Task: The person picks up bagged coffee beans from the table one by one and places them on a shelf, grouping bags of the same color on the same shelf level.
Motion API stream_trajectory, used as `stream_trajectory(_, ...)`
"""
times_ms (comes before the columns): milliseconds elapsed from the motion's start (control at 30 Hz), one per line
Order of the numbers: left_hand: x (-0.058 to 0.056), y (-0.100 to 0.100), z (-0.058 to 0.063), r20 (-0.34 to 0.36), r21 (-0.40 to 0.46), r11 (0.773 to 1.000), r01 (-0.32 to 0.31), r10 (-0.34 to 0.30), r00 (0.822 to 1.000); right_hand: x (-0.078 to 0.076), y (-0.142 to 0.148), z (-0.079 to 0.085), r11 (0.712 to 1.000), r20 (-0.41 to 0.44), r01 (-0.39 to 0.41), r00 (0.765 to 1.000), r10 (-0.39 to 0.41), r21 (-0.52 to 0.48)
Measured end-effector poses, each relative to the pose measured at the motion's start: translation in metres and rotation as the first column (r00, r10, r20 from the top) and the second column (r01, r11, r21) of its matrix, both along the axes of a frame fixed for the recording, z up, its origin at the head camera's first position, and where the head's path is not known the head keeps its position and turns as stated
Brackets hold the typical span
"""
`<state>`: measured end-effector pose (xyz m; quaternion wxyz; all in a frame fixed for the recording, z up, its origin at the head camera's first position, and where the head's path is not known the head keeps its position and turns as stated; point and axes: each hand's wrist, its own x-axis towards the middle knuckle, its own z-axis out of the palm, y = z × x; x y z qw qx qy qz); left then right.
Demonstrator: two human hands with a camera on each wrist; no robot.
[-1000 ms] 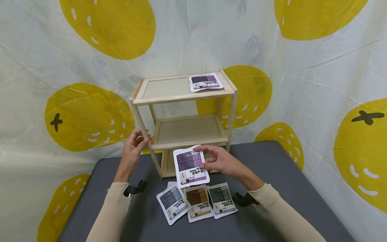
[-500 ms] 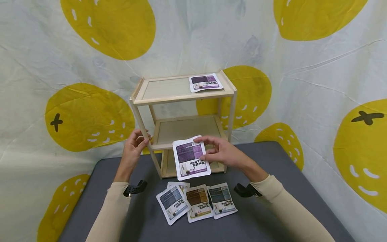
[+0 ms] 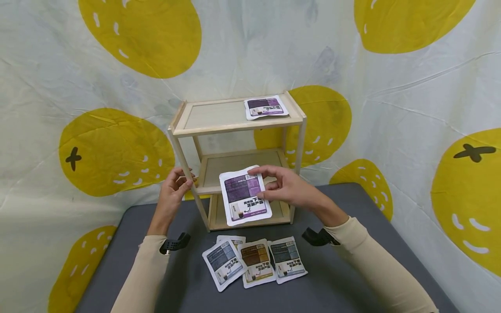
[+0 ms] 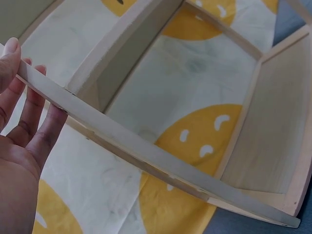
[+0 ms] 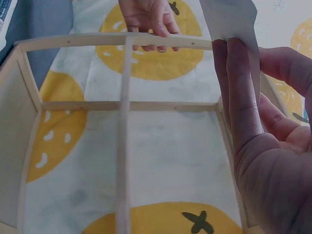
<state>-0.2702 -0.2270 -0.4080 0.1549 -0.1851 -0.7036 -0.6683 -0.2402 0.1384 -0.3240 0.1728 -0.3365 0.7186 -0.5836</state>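
In the head view my left hand (image 3: 170,198) grips the left front post of a pale three-tier wooden shelf (image 3: 215,114). The left wrist view shows its thumb on one side of the post (image 4: 141,146) and its fingers behind. My right hand (image 3: 291,187) pinches a white-edged purple pouch (image 3: 240,195) by its right side, thumb on the front. This pouch is held in front of the middle tier, its printed face toward me. From the right wrist, the pouch (image 5: 233,19) appears edge-on between thumb and fingers. Another purple pouch (image 3: 266,107) lies at the right end of the top tier.
On the grey table (image 3: 336,278), before the shelf, lie a blue-grey pouch (image 3: 224,264), a brown pouch (image 3: 256,263) and a teal-grey pouch (image 3: 288,260). A further pouch (image 3: 235,239) is partly covered behind them. A fabric backdrop (image 3: 242,52) with yellow fruit hangs behind.
My right hand has lifted the purple pouch up and away from the pouches on the table, to the front of the middle tier. The left hand has stayed on the post.
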Motion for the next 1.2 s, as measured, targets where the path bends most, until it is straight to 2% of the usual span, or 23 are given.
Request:
stream_trajectory(500, 0.003, -0.004, 0.004, -0.043, 0.089, 0.992, 0.094, -0.091, 0.995, -0.001, -0.002, 0.039, 1.0, -0.09, -0.008, 0.996, 0.005, -0.029)
stream_trajectory(867, 0.004, -0.003, 0.003, -0.054, 0.064, 0.992, 0.105, -0.101, 0.993, -0.004, -0.001, 0.061, 0.999, -0.124, 0.01, 0.992, -0.014, -0.037)
stream_trajectory(1200, 0.003, -0.002, 0.003, -0.058, 0.06, 0.992, 0.109, -0.106, 0.993, -0.009, 0.0, 0.09, 0.999, -0.222, 0.032, 0.974, -0.037, -0.026)
